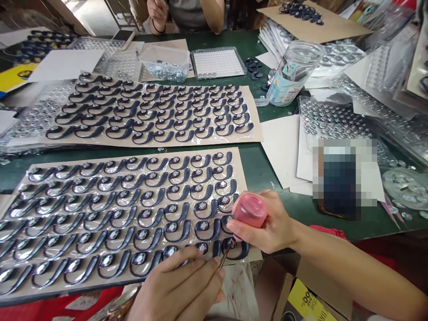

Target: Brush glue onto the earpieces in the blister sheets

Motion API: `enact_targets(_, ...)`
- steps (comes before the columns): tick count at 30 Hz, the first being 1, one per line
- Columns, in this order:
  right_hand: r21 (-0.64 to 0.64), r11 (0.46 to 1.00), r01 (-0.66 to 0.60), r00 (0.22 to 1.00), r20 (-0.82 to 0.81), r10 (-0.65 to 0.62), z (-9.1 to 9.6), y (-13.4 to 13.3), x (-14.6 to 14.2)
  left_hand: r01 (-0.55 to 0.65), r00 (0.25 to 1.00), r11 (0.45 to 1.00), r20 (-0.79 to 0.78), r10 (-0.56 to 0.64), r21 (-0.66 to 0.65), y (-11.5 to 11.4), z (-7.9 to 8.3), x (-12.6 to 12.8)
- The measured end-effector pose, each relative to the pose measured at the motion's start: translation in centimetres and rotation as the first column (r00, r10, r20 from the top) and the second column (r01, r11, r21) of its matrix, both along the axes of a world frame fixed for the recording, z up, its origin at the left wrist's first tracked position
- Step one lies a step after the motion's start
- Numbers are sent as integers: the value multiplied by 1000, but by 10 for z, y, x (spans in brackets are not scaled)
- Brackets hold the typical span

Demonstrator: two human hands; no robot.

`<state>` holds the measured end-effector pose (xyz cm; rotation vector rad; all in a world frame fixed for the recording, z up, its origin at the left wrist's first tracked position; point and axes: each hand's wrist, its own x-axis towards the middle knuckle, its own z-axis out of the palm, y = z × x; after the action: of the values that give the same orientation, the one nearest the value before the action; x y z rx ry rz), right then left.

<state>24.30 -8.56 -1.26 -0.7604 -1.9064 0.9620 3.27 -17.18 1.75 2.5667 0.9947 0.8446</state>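
Observation:
My right hand (270, 227) is closed around a pink squeeze bottle (251, 208), tipped so that its base faces up. Its lower end is over the corner piece at the near right of the front card. My left hand (183, 281) grips a thin pointed tool (224, 258), whose tip reaches the same dark blue curved piece (239, 250); whether it is tweezers I cannot tell. Rows of these curved pieces, many with a clear round stone, lie on the film-covered front card (239, 171). My left fingers rest over the card's near edge and cover some pieces.
Behind lies a second card (252, 116) of similar pieces. A plastic tub (167, 62) of stones, a white tray (219, 62) and a clear jar (290, 76) stand farther back. Stone sheets (334, 116) and pink tweezers (393, 209) are at right. A person sits opposite.

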Motion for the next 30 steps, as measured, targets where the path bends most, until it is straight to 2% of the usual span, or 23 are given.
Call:
enact_targets(8,36,999,-11,1000,28,10,1,0,-1,-10,999,998,43,12,-54,2,-1,1)
enact_targets(15,58,995,-79,996,-33,81,-4,-1,-2,-33,990,990,135,52,-140,7,4,2)
enact_targets(18,77,993,-87,993,-68,92,-3,0,-3,-8,986,989,165,32,-147,11,6,3)
enact_targets(20,32,992,-120,984,-128,123,-1,2,-2,3,984,989,174,23,-148,11,5,1)
enact_targets(22,-96,984,-152,960,-250,124,0,5,1,20,982,988,187,10,-155,9,3,-2)
enact_targets(23,-170,976,-137,946,-315,77,0,6,4,30,982,988,191,0,-154,8,2,-4)
enact_targets(25,-280,960,-2,912,-395,-113,-2,9,10,39,980,991,197,-13,-128,5,2,-11)
enact_targets(28,-301,908,290,833,-389,-395,-1,21,14,0,979,999,203,10,-53,3,5,-25)
enact_targets(30,-344,872,349,783,-403,-473,10,40,10,-37,978,999,205,37,-3,1,7,-40)
